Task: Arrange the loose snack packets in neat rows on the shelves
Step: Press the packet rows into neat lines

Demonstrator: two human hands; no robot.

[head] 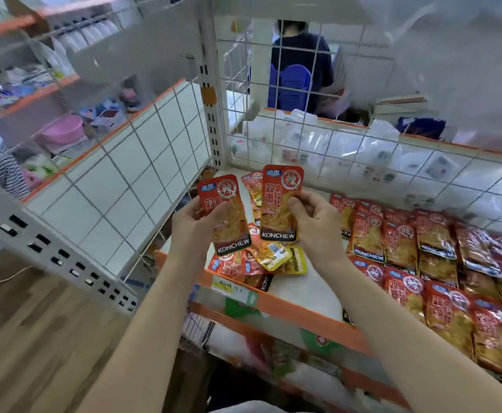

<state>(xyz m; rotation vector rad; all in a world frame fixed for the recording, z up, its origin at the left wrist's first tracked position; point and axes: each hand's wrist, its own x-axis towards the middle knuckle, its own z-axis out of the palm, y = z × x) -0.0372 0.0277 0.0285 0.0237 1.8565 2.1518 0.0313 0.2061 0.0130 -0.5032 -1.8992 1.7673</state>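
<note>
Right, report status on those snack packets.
Hands up: left hand grips one packet, right hand pinches second packet. Loose pile beneath on the shelf, unsorted. Neat rows on the right. Nothing blocking.

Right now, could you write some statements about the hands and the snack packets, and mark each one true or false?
1. The left hand and the right hand each hold one red packet. True.
2. Both the left packet and the right packet show the word KONCHEW. True.
3. The packets at the right of the shelf lie in a messy heap. False: these rows of packets overlap neatly; the loose pile lies below the hands.
4. The front of the shelf is blue. False: the shelf edge is orange.
</note>
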